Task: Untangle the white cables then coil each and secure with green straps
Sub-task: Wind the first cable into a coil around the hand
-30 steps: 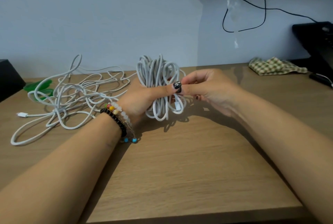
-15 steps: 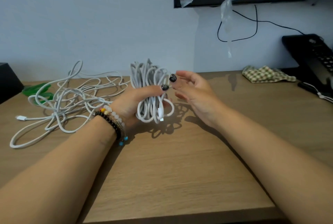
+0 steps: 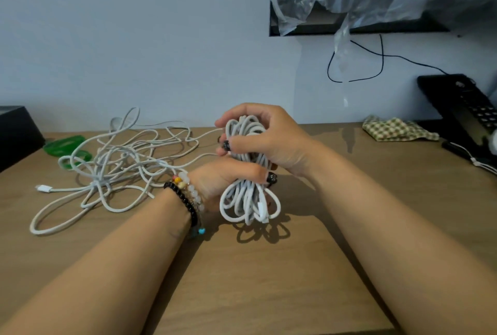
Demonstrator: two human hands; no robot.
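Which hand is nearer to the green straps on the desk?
Left. The left hand grips the coiled cable at its middle, on the side toward the green straps, which lie far left. The right hand holds the coil's top, farther right.

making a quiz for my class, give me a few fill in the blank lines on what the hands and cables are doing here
1. Both hands hold the coiled white cable; the left hand grips its ____ part.
2. The right hand grips the coil's ____ end.
3. The tangled cables lie on the table to the ____ of the coil.
4. The straps beside the tangle are ____ in colour.

Missing words: middle; upper; left; green
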